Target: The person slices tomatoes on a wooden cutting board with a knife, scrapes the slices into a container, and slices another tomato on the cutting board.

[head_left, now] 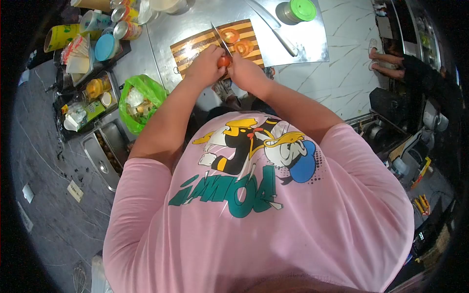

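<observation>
A striped wooden cutting board (193, 45) lies on the steel table. My left hand (207, 66) is closed round a red tomato (223, 61) at the board's near edge. Beside it, my right hand (243, 71) is closed on a knife (221, 39), whose blade points away across the board, next to the tomato. The knife's handle is hidden by the fingers. Cut tomato slices (243, 47) and a tomato half (229, 35) rest on the board to the right of the blade.
A green bag (141, 105) with scraps hangs left of the table. Cans (128, 30) and tubs stand at the upper left. Right of the board are a long metal utensil (286, 43) and a green-lidded jar (300, 10). Another person (415, 68) is at the far right.
</observation>
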The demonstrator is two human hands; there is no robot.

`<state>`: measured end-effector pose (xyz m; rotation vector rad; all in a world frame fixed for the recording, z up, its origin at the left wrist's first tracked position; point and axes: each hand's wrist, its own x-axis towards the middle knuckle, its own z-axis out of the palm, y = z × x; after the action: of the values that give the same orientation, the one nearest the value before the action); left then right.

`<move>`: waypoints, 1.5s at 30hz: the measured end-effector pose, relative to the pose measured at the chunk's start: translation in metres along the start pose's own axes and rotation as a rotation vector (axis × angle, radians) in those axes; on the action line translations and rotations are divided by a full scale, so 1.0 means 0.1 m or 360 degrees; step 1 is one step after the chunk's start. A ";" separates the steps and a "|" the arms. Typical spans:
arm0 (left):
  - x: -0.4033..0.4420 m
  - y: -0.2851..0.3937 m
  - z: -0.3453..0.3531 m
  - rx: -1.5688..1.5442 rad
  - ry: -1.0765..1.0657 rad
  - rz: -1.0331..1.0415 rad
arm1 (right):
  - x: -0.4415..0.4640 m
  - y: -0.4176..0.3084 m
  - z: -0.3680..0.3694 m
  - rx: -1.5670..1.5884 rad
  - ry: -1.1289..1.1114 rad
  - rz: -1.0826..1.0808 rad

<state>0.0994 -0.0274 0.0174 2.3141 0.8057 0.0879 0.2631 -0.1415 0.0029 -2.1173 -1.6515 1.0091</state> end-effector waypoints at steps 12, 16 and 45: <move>-0.02 -0.03 0.02 -0.0019 0.0060 0.0024 | 0.05 -0.07 -0.03 0.0045 0.0013 -0.0009; 0.00 -0.06 0.03 -0.0044 0.0025 0.0002 | 0.05 -0.04 0.02 0.0048 0.0048 -0.0063; -0.08 -0.15 0.09 -0.0050 0.0091 0.0022 | -0.27 -0.07 0.10 0.0091 -0.0038 0.0004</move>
<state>0.0876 -0.0285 0.0020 2.2968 0.8108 0.1722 0.2489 -0.1661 0.0093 -2.0793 -1.6117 1.0728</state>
